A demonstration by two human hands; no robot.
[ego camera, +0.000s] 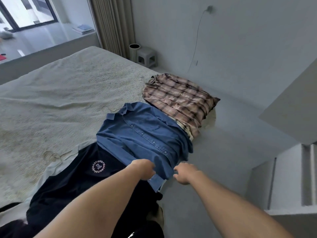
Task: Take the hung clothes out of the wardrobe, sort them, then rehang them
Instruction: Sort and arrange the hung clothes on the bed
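A blue denim shirt on a hanger lies on the bed, overlapping a dark navy top with a round white logo. My left hand grips the blue shirt's lower hem. My right hand is at the hem's right corner, fingers curled at the cloth; whether it pinches the fabric I cannot tell. Beyond the blue shirt lies a brown plaid shirt on a hanger, near the bed's right edge. A wire hanger hook shows left of the navy top, over a pale garment.
A grey floor runs along the bed's right side. A small stool and a cylindrical bin stand by the curtain in the far corner. White shelving is at the right. More dark clothes lie at the bottom left.
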